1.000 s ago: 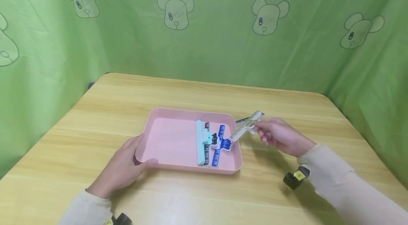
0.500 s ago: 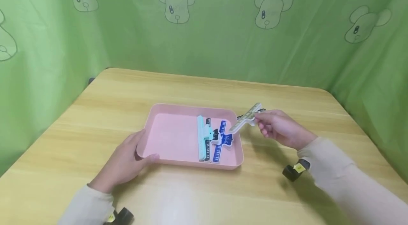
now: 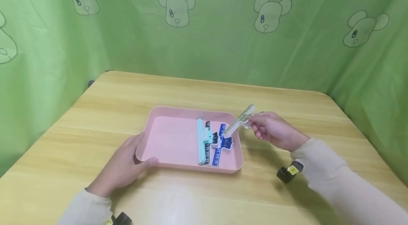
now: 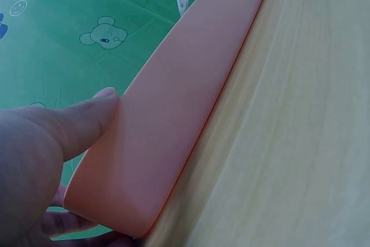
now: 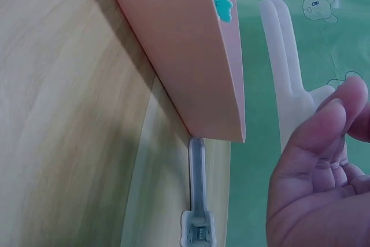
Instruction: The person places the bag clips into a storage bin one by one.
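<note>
In the head view my right hand [image 3: 275, 129] pinches a white clip [image 3: 239, 120] with a grey-gold piano-key strip, holding it tilted over the right rim of the pink tray [image 3: 172, 166]. The right wrist view shows the clip's pale long bar [image 5: 283, 50] upright, thumb and fingertip at its handle. My left hand [image 3: 122, 163] grips the tray's near left corner, thumb along the front wall and fingers round the side. Inside the tray's right half lie a mint clip [image 3: 200, 147], a black clip [image 3: 207, 154] partly under it, and a blue clip [image 3: 217, 154].
Another clip [image 5: 198, 183] lies on the wooden table [image 3: 191, 196] against the tray's right end, mostly hidden behind my right hand in the head view. A green curtain [image 3: 220, 55] with bear-head drawings hangs around the table's back and sides.
My right hand has carried the white clip slightly left, so its lower end now overlaps the tray's right side and the blue clip. The left hand keeps its grip on the tray.
</note>
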`<state>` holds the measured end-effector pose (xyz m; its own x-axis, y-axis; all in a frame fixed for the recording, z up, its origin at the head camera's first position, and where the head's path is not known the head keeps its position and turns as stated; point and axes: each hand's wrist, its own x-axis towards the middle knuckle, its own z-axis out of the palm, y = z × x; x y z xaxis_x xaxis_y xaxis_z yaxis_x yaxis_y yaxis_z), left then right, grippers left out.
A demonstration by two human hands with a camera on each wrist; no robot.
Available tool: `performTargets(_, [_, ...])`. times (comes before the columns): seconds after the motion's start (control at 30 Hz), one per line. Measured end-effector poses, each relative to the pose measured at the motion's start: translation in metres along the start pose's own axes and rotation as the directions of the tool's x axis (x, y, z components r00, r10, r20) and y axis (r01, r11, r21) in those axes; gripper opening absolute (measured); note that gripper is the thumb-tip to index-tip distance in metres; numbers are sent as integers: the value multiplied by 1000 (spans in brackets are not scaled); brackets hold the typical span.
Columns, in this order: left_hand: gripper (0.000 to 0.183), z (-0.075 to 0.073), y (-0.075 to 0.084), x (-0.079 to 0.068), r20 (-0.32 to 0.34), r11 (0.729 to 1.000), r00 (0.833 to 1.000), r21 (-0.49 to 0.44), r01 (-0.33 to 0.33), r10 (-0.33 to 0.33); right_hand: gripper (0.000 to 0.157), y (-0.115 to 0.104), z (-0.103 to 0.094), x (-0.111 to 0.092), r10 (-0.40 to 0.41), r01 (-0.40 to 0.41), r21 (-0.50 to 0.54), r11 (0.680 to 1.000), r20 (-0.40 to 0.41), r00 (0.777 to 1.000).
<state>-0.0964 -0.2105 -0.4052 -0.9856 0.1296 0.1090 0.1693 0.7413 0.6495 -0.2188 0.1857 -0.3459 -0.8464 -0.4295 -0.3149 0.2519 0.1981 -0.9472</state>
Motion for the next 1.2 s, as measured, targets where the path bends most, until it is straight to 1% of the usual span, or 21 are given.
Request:
performTargets(0.2, [87,2,-1,-3,-13,1000,1000,2,-16,16,19,3,4,1,2,-2,10,1000,1,1000])
performTargets(0.33, [85,3,-2,-6,-16,1000,1000,-4,-22,22,21,3,9,1,8,-8,-4,1000,11,1000])
performTargets(0.53, [85,2,-2,-1,-23,999,999,7,-33,33,22,-3,11,0,2,-2,-17,1000,-11,1000])
performTargets(0.73, [87,1,-1,-1,-19,999,999,18,-38,39,22,-4,13,1,8,-8,-4,1000,-8,1000])
performTargets(0.9, [89,2,0,-1,-13,999,1000,27,-27,27,22,-4,13,1,-3,3,-12,1000,6,1000])
performTargets(1.1, [88,3,-1,-1,-9,1000,1000,6,-21,21,23,-3,15,4,-2,2,-11,1000,11,1000])
performTargets(1.2, [88,3,-2,-2,-6,1000,1000,15,-17,17,23,-3,16,5,-3,4,-9,1000,14,1000])
